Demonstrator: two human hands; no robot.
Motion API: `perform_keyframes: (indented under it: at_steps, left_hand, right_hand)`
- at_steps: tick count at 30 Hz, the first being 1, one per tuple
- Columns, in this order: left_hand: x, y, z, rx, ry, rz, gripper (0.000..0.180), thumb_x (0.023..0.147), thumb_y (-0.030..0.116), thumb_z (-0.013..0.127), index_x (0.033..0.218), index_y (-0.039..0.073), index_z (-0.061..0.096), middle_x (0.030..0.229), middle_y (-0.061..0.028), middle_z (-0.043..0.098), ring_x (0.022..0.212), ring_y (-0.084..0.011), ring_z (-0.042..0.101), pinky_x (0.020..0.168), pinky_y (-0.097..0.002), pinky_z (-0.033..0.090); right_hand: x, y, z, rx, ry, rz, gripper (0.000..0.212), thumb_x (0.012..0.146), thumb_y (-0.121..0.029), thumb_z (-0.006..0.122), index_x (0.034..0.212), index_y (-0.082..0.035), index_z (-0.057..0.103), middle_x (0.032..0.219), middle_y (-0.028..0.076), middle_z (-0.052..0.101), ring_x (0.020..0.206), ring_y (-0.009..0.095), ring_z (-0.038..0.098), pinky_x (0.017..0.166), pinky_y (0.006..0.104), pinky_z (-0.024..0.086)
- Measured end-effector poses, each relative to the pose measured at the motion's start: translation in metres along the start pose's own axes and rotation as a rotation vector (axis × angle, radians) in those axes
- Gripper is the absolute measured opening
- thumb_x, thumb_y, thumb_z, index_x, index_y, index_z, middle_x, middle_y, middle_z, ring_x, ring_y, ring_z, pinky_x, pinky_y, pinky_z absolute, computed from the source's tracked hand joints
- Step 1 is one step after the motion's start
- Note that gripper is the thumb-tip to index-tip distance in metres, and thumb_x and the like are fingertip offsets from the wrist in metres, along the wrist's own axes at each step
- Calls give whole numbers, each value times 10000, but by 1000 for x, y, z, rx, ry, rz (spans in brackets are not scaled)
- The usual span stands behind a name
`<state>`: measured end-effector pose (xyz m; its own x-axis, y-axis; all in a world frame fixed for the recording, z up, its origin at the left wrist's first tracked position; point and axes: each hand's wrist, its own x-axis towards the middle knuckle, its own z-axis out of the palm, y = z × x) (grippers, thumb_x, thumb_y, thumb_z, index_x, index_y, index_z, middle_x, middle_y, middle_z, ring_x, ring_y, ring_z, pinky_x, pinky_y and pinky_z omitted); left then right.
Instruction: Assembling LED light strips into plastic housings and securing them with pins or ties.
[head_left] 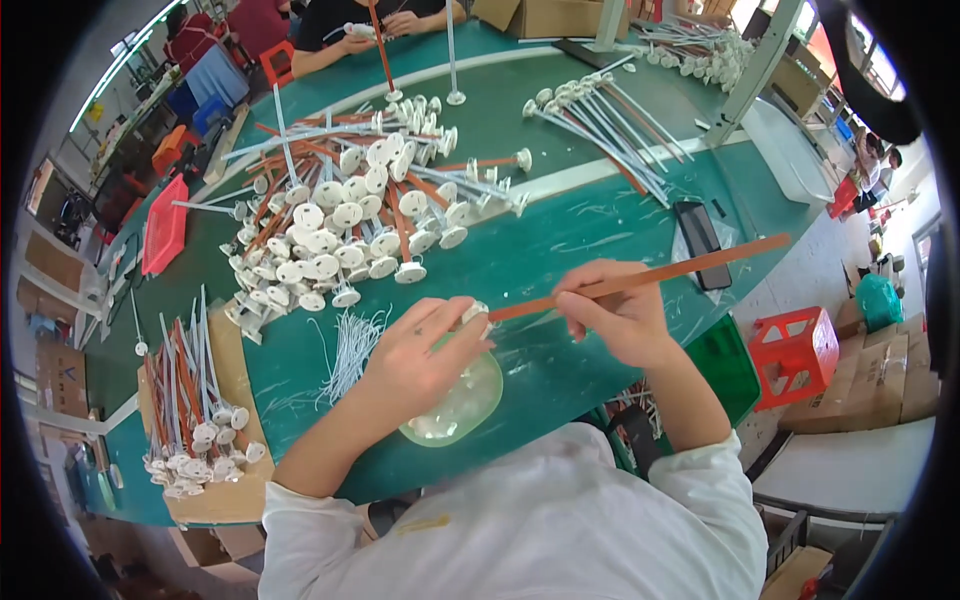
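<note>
A long, flat orange-brown strip (pixel 700 261) slants up to the right across my front. My right hand (pixel 622 312) pinches it along its length between thumb and fingers. At the strip's lower left end, my left hand (pixel 415 355) is closed on a small white round cap (pixel 478 312), mostly hidden by the fingers. Beneath that hand lies a round, pale green translucent dish (pixel 440 438); its contents are too unclear to name. Left of my left hand is a bundle of thin white cords (pixel 352 352).
Beyond my hands, white-capped strips (pixel 330 225) lie heaped, with more in a bunch (pixel 600 115) at the far right. Others lie on cardboard (pixel 235 375) at the left. A black phone (pixel 702 245) rests near the right edge. Across the table sits a person (pixel 345 25).
</note>
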<state>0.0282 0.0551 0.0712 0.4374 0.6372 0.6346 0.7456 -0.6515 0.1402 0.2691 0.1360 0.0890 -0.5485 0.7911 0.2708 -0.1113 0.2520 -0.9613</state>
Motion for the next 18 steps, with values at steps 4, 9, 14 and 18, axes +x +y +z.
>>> perform_keyframes:
  at_steps: [4,9,14,18]
  left_hand:
    - [10,0,-21,75,67,-95,530,630,175,860,1095,2,674,1140,-155,651,954,-332,619,827,-409,522]
    - [-24,-17,-58,240,54,-213,440,645,107,823,1047,-1,677,1144,-162,648,936,-349,611,785,-415,523]
    - [-76,1,-66,424,66,-474,324,677,46,783,975,-1,664,1083,-162,657,896,-351,605,741,-413,512]
    - [-115,41,-78,148,-80,-857,149,713,-14,732,803,-1,614,825,-134,612,773,-296,585,712,-418,485]
  right_hand:
    - [14,-2,-50,67,125,-30,110,888,32,626,990,59,657,769,97,667,640,131,636,553,244,504]
    - [95,14,-145,-789,121,-562,242,833,54,655,1067,-10,672,857,97,678,752,196,666,660,282,542]
    - [177,55,-218,-1050,-219,-385,309,861,24,574,1147,-65,651,1052,107,663,812,249,675,715,304,548]
    - [238,115,-259,-1521,-235,-745,309,852,-56,565,1154,-72,629,1141,116,637,967,294,647,829,370,534]
